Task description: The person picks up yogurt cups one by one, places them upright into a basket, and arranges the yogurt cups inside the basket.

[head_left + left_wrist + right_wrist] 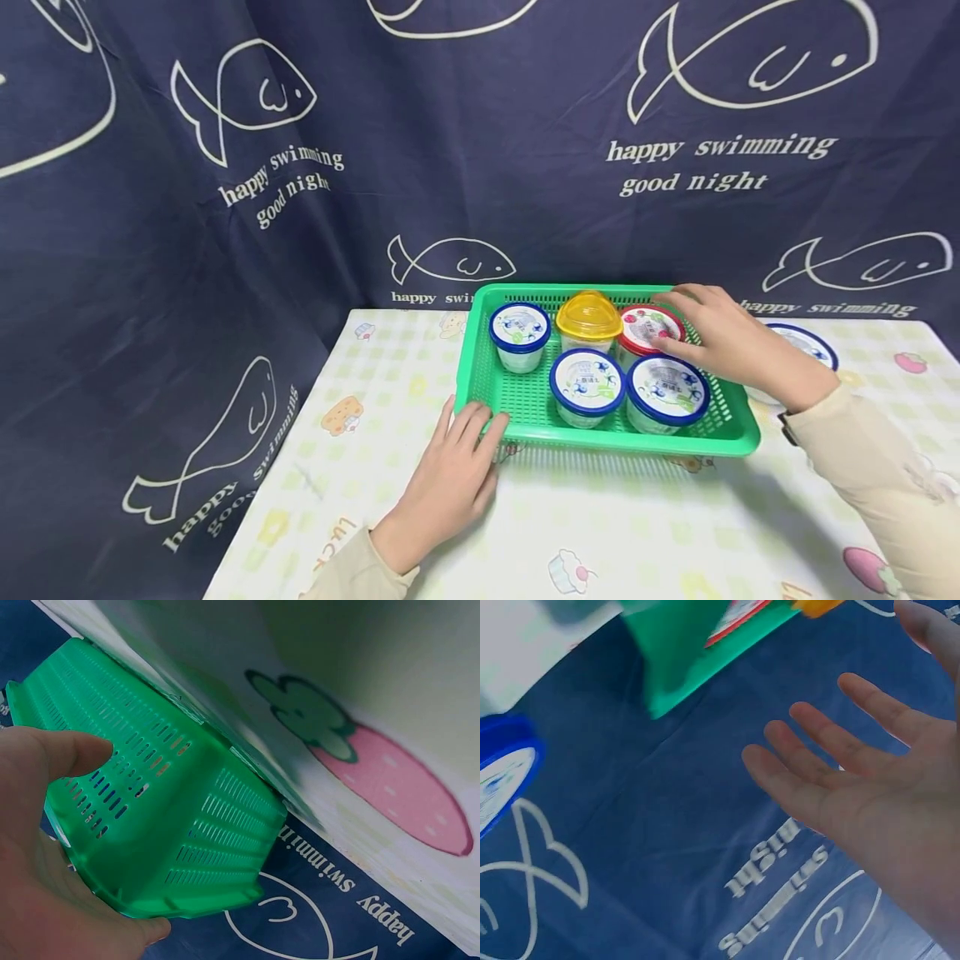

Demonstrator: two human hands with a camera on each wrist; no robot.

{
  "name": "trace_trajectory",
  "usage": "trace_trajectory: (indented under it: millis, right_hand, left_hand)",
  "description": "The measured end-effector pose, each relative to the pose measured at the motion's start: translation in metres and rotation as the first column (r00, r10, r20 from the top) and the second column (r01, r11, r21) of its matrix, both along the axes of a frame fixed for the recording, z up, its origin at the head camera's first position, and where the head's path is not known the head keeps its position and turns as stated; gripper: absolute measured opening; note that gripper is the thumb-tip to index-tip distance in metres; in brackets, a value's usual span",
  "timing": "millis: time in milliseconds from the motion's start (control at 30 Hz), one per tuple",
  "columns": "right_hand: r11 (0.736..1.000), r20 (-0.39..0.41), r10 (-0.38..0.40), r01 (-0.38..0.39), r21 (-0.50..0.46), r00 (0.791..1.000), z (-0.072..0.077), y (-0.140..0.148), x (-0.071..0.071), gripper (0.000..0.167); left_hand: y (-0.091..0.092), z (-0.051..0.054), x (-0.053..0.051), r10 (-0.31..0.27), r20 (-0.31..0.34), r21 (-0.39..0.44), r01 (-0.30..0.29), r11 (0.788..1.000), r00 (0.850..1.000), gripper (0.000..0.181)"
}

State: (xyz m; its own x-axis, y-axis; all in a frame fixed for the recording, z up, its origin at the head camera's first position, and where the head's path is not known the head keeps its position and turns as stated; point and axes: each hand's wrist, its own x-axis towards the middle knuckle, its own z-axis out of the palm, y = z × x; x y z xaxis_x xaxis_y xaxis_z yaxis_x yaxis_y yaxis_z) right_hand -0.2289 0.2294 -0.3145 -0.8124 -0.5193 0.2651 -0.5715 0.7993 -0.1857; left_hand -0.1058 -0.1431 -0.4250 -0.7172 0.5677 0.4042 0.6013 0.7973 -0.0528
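A green basket sits on the table. Inside stand three blue-lidded tubs, at the back left, front middle and front right. Behind these are a tub with a domed yellow lid and a red-lidded tub. My left hand grips the basket's near left corner, fingers over the rim and thumb against the outer wall in the left wrist view. Above the basket's right end, my right hand hovers near the red-lidded tub; its fingers look spread and unloaded in the right wrist view.
Another blue-lidded tub stands right of the basket, partly hidden behind my right wrist. A patterned cloth covers the table. A dark blue curtain with fish drawings hangs behind and along the left side.
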Motion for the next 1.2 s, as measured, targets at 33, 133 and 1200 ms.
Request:
trace_trajectory:
  millis: [33,133,1200]
  right_hand:
    - [1.0,-0.007,-0.006,0.006,0.002,1.0,-0.002,0.004,0.0,0.06]
    - [0.999,-0.004,-0.032,0.032,-0.005,0.999,-0.006,0.016,0.002,0.062]
    - [0.984,-0.12,-0.132,0.115,-0.132,0.984,-0.047,0.098,0.011,0.056]
  left_hand:
    - [0.0,0.0,0.0,0.004,0.0,-0.005,-0.004,1.0,1.0,0.063]
    - [0.0,0.0,0.0,0.01,0.0,-0.014,-0.01,1.0,1.0,0.063]
    - [0.0,0.0,0.001,-0.003,-0.021,-0.004,0.003,1.0,1.0,0.065]
